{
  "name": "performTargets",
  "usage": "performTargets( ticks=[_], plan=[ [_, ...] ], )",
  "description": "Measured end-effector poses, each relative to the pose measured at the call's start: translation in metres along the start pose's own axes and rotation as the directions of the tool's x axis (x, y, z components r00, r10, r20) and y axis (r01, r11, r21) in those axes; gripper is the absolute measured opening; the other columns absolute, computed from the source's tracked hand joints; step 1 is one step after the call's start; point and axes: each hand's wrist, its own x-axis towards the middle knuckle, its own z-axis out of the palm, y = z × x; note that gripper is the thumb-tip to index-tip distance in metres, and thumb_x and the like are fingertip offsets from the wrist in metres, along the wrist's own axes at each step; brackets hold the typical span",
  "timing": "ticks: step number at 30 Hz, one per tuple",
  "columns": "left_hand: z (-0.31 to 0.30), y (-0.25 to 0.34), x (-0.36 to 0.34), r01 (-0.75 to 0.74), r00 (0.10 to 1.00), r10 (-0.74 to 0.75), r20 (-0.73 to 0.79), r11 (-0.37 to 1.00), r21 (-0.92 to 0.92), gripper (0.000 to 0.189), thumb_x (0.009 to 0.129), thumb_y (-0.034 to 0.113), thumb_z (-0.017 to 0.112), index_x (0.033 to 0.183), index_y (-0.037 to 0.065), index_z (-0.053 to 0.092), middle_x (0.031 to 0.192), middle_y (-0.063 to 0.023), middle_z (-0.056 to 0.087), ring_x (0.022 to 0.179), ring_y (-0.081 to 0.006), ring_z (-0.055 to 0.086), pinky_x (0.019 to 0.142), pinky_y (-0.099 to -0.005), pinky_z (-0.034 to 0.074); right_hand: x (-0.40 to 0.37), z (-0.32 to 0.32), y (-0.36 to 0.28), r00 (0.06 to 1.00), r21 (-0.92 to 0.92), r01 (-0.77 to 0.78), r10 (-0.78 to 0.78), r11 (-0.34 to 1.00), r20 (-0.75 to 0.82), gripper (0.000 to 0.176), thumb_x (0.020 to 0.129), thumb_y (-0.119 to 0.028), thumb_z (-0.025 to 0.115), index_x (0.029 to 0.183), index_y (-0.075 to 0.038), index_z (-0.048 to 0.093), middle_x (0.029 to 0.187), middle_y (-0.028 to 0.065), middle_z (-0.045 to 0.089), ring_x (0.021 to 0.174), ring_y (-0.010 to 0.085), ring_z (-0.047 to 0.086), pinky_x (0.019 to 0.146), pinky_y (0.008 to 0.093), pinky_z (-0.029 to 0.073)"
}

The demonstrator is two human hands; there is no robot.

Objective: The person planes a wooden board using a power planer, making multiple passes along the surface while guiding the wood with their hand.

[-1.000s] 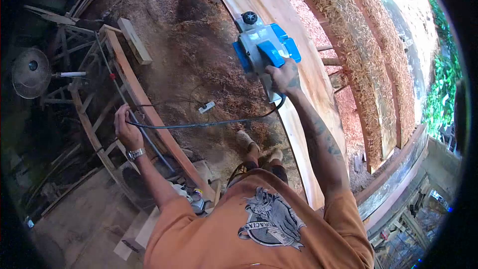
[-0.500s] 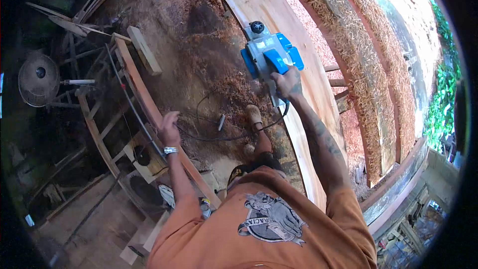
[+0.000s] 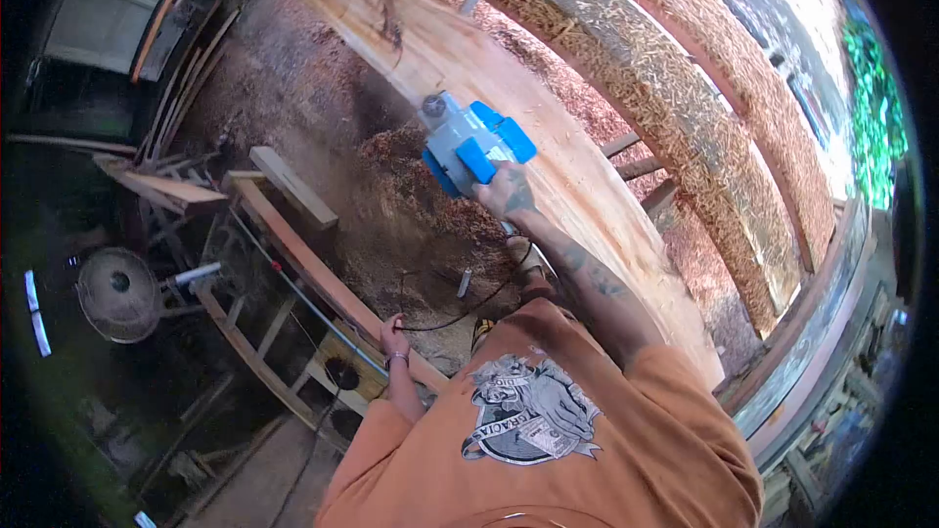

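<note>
A blue and grey electric planer point(image 3: 452, 145) rests over the near edge of a wide wooden plank point(image 3: 572, 171). My right hand point(image 3: 508, 192) is closed round its rear handle. From the planer a dark power cord point(image 3: 458, 325) curves down and across to my left hand point(image 3: 394, 340). The fingers of that hand are closed on the cord, beside a long reddish wooden rail point(image 3: 323, 256). Where the cord meets the planer is partly hidden by my right arm.
Shavings cover thick beams point(image 3: 626, 64) beyond the plank and lie on the ground point(image 3: 342, 137). A fan point(image 3: 119, 293) stands on the left, near a wooden frame. A short timber point(image 3: 291, 186) lies by the rail. My foot point(image 3: 525, 254) is below the planer.
My view has turned, and the planer with my right hand has moved farther along the plank. My left hand, spread over the rail before, has come to the cord and closed on it.
</note>
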Motion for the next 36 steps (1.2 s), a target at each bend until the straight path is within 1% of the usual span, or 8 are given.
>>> performTargets(
  ticks=[5,6,8,12,20,26,30,36],
  plan=[
    [-0.005,0.029,0.015,0.1,0.992,-0.106,-0.061,0.99,-0.102,0.021,0.102,0.02,0.059,0.11,0.008,0.075,0.106,-0.0137,0.073,0.108,-0.0288,0.066,0.096,-0.0392,0.051,0.026,0.009,-0.014,0.999,-0.051,0.019,-0.021,0.999,-0.026,0.041,0.076,-0.034,0.069,0.094,0.004,0.071,0.087,0.0316,0.07,0.086,0.044,0.071,0.082,0.0506,0.057],
    [-0.007,0.034,0.021,0.072,0.994,-0.07,-0.082,0.997,0.015,0.021,0.102,0.02,0.059,0.109,0.008,0.075,0.102,-0.0136,0.074,0.106,-0.0291,0.066,0.094,-0.04,0.051,0.032,0.011,-0.015,1.0,-0.045,0.004,-0.005,0.999,-0.024,0.041,0.076,-0.033,0.069,0.094,0.003,0.071,0.087,0.0313,0.07,0.086,0.0439,0.072,0.082,0.0507,0.057],
    [-0.011,0.041,0.032,-0.006,0.997,-0.001,-0.076,0.996,-0.085,0.022,0.101,0.021,0.06,0.109,0.009,0.075,0.105,-0.0141,0.073,0.106,-0.0299,0.066,0.094,-0.0411,0.052,0.044,0.014,-0.023,1.0,-0.027,-0.006,0.006,1.0,-0.009,0.039,0.076,-0.031,0.069,0.095,0.003,0.072,0.087,0.0308,0.071,0.086,0.0438,0.072,0.082,0.0509,0.057],
    [-0.021,0.084,0.034,-0.032,0.993,0.035,-0.116,0.999,0.022,0.02,0.1,0.018,0.061,0.113,0.011,0.074,0.112,-0.0144,0.071,0.107,-0.0298,0.066,0.095,-0.0402,0.052,0.076,0.021,-0.043,1.0,-0.033,-0.028,0.028,0.999,-0.001,0.037,0.073,-0.026,0.073,0.095,0.004,0.073,0.088,0.0299,0.071,0.088,0.043,0.072,0.083,0.0509,0.056],
    [0.005,0.091,0.049,0.137,0.99,-0.139,0.013,0.985,0.105,0.022,0.1,0.022,0.063,0.116,0.012,0.076,0.113,-0.0169,0.07,0.103,-0.0323,0.066,0.097,-0.0415,0.05,0.146,0.039,-0.075,0.999,-0.067,0.038,-0.037,0.997,0.013,0.039,0.075,-0.03,0.07,0.09,0.007,0.072,0.088,0.0325,0.07,0.088,0.0456,0.071,0.083,0.0515,0.055],
    [0.013,0.093,0.1,0.237,0.97,-0.233,0.064,0.97,-0.055,0.023,0.101,0.022,0.062,0.117,0.011,0.075,0.1,-0.018,0.069,0.094,-0.0319,0.067,0.089,-0.0385,0.052,0.211,0.059,-0.107,0.997,-0.05,0.081,-0.08,0.995,0.021,0.041,0.077,-0.031,0.068,0.089,0.008,0.071,0.089,0.034,0.069,0.089,0.0468,0.07,0.084,0.0518,0.054],
    [0.001,0.118,0.143,0.185,0.982,-0.176,0.073,0.972,-0.143,0.025,0.103,0.018,0.06,0.121,0.008,0.073,0.102,-0.0159,0.073,0.095,-0.0256,0.07,0.085,-0.0373,0.054,0.247,0.071,-0.126,0.997,-0.057,0.071,-0.069,0.996,0.023,0.042,0.078,-0.031,0.068,0.091,0.009,0.071,0.091,0.0349,0.069,0.091,0.0466,0.07,0.085,0.0516,0.054],
    [0.006,0.143,0.185,0.053,0.998,-0.058,-0.019,0.976,-0.213,0.026,0.104,0.019,0.059,0.119,0.005,0.073,0.113,-0.0153,0.074,0.107,-0.025,0.07,0.096,-0.0353,0.053,0.298,0.084,-0.156,0.998,-0.078,0.042,-0.039,0.996,0.039,0.043,0.079,-0.031,0.068,0.09,0.011,0.07,0.094,0.0354,0.069,0.094,0.0465,0.07,0.085,0.0505,0.055]
  ],
)
